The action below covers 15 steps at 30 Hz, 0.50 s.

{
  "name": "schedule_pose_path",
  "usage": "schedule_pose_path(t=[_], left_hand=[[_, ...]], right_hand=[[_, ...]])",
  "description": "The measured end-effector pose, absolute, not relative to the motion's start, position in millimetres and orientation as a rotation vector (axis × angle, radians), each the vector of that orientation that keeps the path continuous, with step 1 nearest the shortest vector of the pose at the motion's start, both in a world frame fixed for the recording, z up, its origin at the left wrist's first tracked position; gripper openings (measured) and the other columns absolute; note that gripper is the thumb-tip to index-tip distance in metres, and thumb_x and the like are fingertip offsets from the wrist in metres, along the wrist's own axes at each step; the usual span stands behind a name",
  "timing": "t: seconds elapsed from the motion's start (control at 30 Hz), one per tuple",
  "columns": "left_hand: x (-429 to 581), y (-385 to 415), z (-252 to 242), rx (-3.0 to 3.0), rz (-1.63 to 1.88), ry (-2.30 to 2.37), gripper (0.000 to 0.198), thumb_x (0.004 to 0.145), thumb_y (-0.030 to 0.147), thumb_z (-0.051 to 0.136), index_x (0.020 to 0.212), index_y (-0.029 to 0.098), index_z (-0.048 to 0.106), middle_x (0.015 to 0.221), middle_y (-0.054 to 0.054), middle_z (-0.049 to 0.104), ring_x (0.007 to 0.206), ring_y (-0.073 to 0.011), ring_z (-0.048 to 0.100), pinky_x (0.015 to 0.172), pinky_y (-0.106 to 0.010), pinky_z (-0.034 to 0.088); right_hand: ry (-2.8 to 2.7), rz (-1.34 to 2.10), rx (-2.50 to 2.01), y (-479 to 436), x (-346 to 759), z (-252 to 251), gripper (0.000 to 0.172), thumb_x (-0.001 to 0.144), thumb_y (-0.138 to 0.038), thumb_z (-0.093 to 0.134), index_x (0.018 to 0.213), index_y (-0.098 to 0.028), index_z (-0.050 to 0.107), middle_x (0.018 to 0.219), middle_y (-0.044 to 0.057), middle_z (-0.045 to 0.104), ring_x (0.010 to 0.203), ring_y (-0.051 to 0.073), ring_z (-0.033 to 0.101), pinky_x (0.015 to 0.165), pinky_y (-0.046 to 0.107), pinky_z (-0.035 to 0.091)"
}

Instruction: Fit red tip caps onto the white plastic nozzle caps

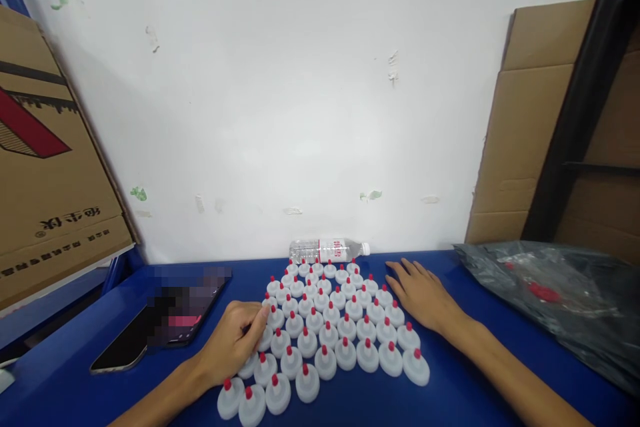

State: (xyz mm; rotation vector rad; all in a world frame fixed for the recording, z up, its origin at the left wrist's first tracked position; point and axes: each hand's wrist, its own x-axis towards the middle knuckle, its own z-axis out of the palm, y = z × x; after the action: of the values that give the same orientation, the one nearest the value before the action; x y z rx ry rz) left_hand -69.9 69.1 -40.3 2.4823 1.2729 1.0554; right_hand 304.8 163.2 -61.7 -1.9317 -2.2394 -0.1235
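Observation:
Many white squeeze-bottle nozzle caps with red tips stand upright in rough rows on the blue table. At the left edge of these rows is my left hand, its fingers curled in and its thumb reaching beside the nearest caps. What the curled fingers hold, if anything, is hidden. My right hand lies flat on the table to the right of the caps, fingers stretched out and slightly spread, holding nothing.
A clear plastic bottle lies on its side behind the caps, near the white wall. Two phones rest at left. A grey plastic bag covers the right side. Cardboard stands at left, and another cardboard piece at right.

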Motion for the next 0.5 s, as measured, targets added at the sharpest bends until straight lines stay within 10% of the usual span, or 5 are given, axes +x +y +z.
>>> schedule_pose_path(t=[0.5], left_hand=[[-68.6, 69.1, -43.4, 2.429, 1.018, 1.343, 0.070, 0.109, 0.031, 0.030, 0.042, 0.017, 0.043, 0.037, 0.003, 0.047, 0.036, -0.0073, 0.042, 0.048, -0.021, 0.037]], right_hand=[[-2.229, -0.142, -1.917, 165.7, 306.0, -66.3, 0.051, 0.106, -0.041, 0.036, 0.150, -0.020, 0.050, 0.153, 0.018, 0.049, 0.142, 0.040, 0.044, 0.113, 0.054, 0.037]])
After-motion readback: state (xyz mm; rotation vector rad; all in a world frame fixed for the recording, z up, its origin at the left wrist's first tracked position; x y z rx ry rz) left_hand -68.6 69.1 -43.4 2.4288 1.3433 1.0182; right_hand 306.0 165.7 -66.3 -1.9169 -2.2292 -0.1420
